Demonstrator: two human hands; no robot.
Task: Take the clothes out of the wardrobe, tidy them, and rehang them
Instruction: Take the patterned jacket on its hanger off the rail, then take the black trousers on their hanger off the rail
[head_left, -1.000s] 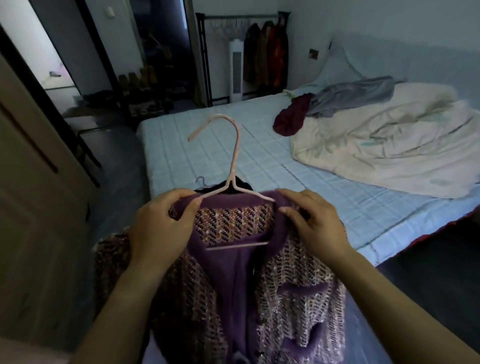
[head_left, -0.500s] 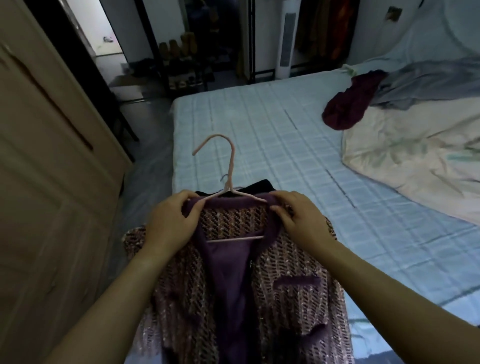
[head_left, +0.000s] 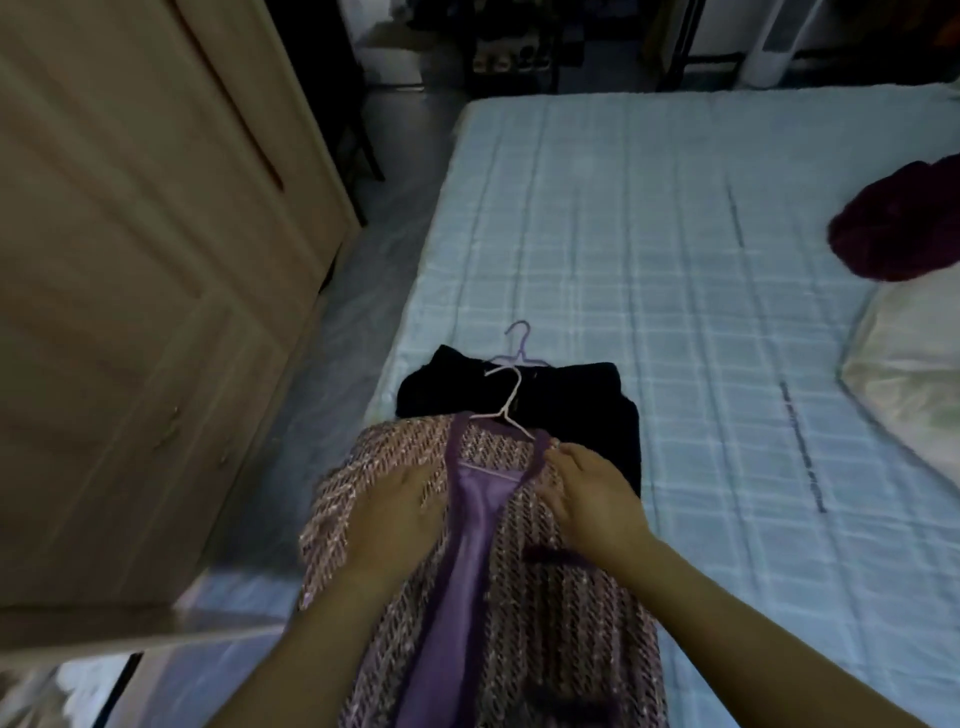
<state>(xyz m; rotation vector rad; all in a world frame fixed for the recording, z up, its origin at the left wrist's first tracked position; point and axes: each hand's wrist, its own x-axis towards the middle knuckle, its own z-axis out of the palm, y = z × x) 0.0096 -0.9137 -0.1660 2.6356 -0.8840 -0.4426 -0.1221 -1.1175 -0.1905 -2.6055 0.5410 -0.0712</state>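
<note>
Jacket (head_left: 571, 623) was held up by the collar a second ago, now it's down flat at the near edge of the bed (head_left: 649, 234), overlapping the black garment (head_left: 597, 410), pink hanger (head_left: 506, 408) still in it. Looks like the tidy step has started. Left hand (head_left: 400, 514) is flat, palm down on its front panel. Right hand (head_left: 592, 499) is flat too, fingertips at the collar trim, neither gripping
</note>
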